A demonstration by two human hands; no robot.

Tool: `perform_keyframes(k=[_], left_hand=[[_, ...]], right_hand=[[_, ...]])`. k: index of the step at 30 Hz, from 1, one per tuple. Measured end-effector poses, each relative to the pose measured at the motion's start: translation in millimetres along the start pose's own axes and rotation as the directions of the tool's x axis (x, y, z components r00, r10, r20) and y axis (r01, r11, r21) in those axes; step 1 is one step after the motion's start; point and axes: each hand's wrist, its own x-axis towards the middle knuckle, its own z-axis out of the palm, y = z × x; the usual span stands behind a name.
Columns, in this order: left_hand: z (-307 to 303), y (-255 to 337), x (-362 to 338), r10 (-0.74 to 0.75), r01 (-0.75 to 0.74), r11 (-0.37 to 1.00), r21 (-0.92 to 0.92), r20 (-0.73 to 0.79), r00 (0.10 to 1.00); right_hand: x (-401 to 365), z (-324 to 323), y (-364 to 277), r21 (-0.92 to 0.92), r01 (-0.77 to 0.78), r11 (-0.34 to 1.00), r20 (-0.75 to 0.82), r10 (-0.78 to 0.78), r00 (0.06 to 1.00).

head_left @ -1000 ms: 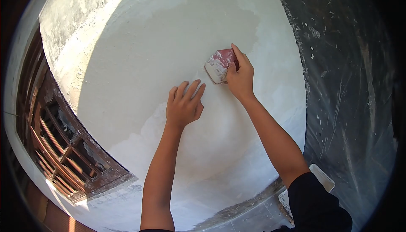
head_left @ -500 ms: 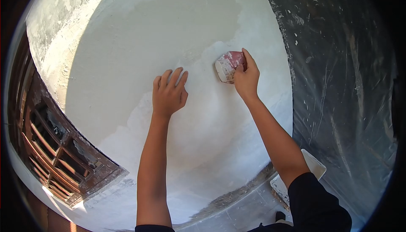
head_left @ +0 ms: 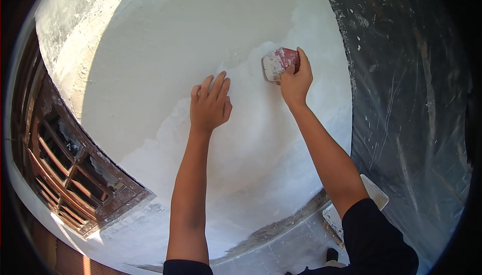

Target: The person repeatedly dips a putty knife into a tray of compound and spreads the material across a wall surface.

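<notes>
My right hand [head_left: 297, 83] grips a red putty scraper [head_left: 287, 56], its face and front edge caked with white putty, thumb on the near side. The scraper is right at the wall [head_left: 256, 134], by the border between bright white putty and a greyer patch [head_left: 201, 29]. To its left, my left hand [head_left: 210, 105] lies with fingers stretched and slightly apart over the same wall, holding nothing. Its fingertips overlap the edge of the grey patch.
A brown wooden window frame with slats [head_left: 75, 174] is at the left. Dark plastic sheeting [head_left: 401, 99] hangs along the right. Low at the right, a white putty-smeared container [head_left: 374, 192] stands on the grey tiled floor [head_left: 281, 252], partly behind my right arm.
The view has shifted a little, so wall and hands appear slightly higher and further right. My left fingers have straightened. My right hand keeps its hold on the scraper.
</notes>
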Motion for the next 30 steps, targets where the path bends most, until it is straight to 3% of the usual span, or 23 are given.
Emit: perform_keyframes(k=[5, 10, 18, 21, 23, 30], left_hand=[[1.4, 1.3, 2.0, -0.027, 0.027, 0.999, -0.03, 0.016, 1.0], [-2.9, 5.4, 2.2, -0.043, 0.044, 0.998, -0.046, 0.029, 0.999], [-12.2, -1.8, -4.6, 0.003, 0.0, 1.0, -0.029, 0.113, 0.994], [-12.9, -3.3, -7.5, 0.007, -0.003, 0.999, -0.04, 0.107, 0.994], [-12.4, -4.0, -8.0, 0.01, -0.005, 0.999, -0.042, 0.104, 0.995], [-8.2, -1.0, -10.4, 0.008, -0.007, 1.0, -0.011, 0.082, 0.997]], right_hand=[[-2.8, -18.6, 9.5, -0.038, 0.041, 0.998, 0.069, -0.039, 0.997], [5.4, 5.3, -21.7, 0.095, 0.054, 0.994, 0.231, -0.074, 0.97], [13.9, 20.1, -27.6, 0.088, 0.09, 0.992, 0.3, -0.113, 0.947], [7.6, 14.8, -27.5, 0.135, 0.034, 0.99, 0.325, -0.076, 0.943], [3.9, 12.1, -26.0, 0.188, -0.021, 0.982, 0.423, -0.061, 0.904], [15.3, 11.4, -32.1, 0.207, -0.067, 0.976, 0.356, -0.011, 0.935]])
